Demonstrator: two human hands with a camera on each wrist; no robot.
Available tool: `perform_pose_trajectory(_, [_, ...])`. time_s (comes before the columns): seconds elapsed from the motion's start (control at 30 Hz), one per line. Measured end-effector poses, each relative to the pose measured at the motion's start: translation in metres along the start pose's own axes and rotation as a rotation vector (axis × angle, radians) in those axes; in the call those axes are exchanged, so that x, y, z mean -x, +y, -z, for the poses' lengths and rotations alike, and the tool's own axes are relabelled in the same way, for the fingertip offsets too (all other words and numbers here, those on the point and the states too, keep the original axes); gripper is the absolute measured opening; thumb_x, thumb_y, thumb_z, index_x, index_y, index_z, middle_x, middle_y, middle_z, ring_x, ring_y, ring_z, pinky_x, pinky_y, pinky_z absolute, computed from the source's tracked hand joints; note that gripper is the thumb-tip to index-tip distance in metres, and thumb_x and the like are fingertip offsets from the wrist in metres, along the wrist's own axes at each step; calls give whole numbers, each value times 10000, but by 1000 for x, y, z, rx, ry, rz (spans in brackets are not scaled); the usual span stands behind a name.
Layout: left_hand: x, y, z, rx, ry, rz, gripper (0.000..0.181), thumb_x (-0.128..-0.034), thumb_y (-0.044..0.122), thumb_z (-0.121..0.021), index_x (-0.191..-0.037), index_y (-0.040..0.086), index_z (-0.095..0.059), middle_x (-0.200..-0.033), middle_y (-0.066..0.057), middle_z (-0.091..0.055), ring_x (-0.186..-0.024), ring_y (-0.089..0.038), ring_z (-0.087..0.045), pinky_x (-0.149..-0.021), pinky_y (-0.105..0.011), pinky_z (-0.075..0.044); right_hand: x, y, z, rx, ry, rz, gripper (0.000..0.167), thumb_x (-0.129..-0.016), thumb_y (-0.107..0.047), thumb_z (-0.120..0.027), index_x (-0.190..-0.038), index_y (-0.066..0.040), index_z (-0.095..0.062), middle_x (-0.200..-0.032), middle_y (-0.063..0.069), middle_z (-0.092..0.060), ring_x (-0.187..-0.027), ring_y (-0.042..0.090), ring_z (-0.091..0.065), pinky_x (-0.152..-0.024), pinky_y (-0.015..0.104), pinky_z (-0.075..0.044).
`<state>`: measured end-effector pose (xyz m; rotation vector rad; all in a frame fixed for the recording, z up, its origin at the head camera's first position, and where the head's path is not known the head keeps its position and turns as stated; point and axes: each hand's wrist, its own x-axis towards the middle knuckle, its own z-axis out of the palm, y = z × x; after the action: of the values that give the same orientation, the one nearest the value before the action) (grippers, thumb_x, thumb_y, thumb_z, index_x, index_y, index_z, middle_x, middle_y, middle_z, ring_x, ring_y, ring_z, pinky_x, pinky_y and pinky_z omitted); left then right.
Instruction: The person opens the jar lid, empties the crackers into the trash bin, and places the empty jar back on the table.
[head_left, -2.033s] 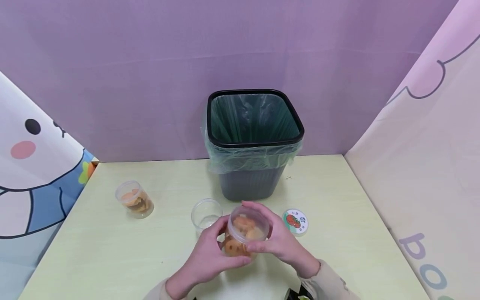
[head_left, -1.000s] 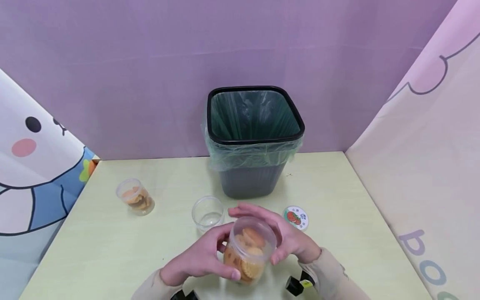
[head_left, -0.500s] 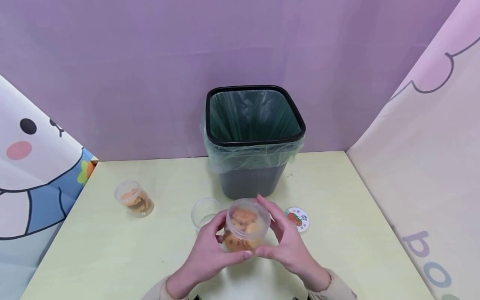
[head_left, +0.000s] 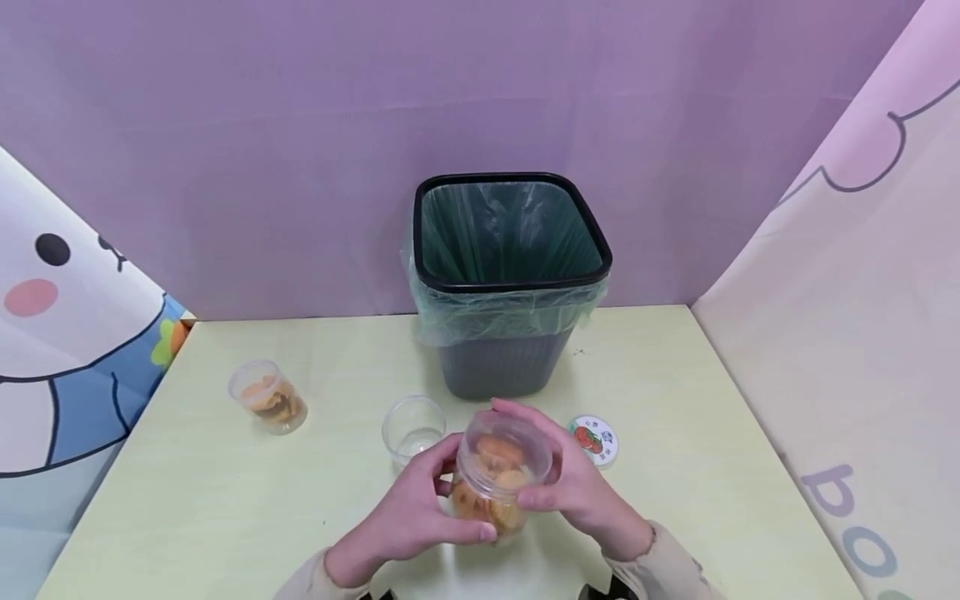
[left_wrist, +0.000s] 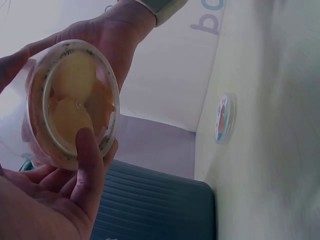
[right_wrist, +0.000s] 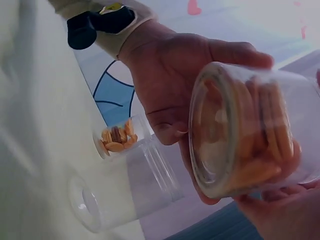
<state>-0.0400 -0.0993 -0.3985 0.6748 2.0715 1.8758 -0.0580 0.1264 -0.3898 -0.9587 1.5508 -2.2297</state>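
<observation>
Above the front of the table I hold a clear plastic jar (head_left: 491, 504) with round cookies in it, its mouth tilted up and away. My left hand (head_left: 408, 515) grips it from the left, thumb along the near side. From the right, my right hand (head_left: 581, 492) curls round the upper part, thumb near the rim. Both hands also show on the jar (right_wrist: 250, 125) in the right wrist view. The left wrist view shows the jar's base (left_wrist: 72, 107), with a left finger touching it. Whether a cover sits on its mouth I cannot tell.
An empty clear jar (head_left: 408, 431) stands just behind my left hand. Another jar with cookies (head_left: 272, 402) stands at the left. A lid with a tomato picture (head_left: 592, 440) lies to the right. Behind is a lined trash bin (head_left: 502, 367).
One second ago the right hand's fingers were spread off the jar and the jar was lower. Since then the right hand has closed round it again, with small shifts in the jar's tilt.
</observation>
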Motion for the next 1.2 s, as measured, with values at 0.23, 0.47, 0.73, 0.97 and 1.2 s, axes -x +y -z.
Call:
perform_pose_trajectory(0.23, [1,-5,8,15,5,0,809,-723,134,-887,-1435,152,-502,-1239,-47,-627,-1089,-199,-590,-810,-338,-528,0,1,18,-37,20,68,851,-887,-201,-767,-1527,36,-258,-1519,232,-390,-1382,331,-400,-1126,421,-335])
perform_pose_trajectory(0.47, [9,-7,15,-63,70,-7,829,-706,168,-897,-1438,182,-508,-1232,-21,-636,-1095,-184,-586,-818,-333,-519,14,14,46,24,93,25,827,-843,-27,-760,-1498,69,-265,-1515,178,-419,-1400,292,-382,-1137,379,-315])
perform_pose_trajectory(0.73, [19,-5,25,-93,136,-37,845,-700,130,-899,-1443,164,-498,-1232,-36,-628,-1082,-183,-586,-825,-329,-505,32,39,64,193,191,-218,945,-710,103,-772,-1509,-8,-281,-1538,189,-364,-1428,281,-325,-1125,329,-315])
perform_pose_trajectory(0.97, [24,-5,34,-110,174,-93,862,-695,89,-895,-1449,192,-490,-1254,-47,-626,-1082,-183,-599,-836,-329,-506,36,61,64,458,275,-374,978,-644,-25,-905,-1468,-22,-377,-1496,123,-453,-1442,309,-297,-1156,426,-243])
perform_pose_trajectory(1.2, [27,-7,39,-127,207,-85,860,-690,96,-898,-1445,173,-492,-1255,-51,-628,-1071,-179,-610,-842,-321,-510,36,77,65,800,335,-418,1031,-551,-152,-979,-1430,-41,-450,-1447,123,-493,-1389,345,-376,-1132,519,-282])
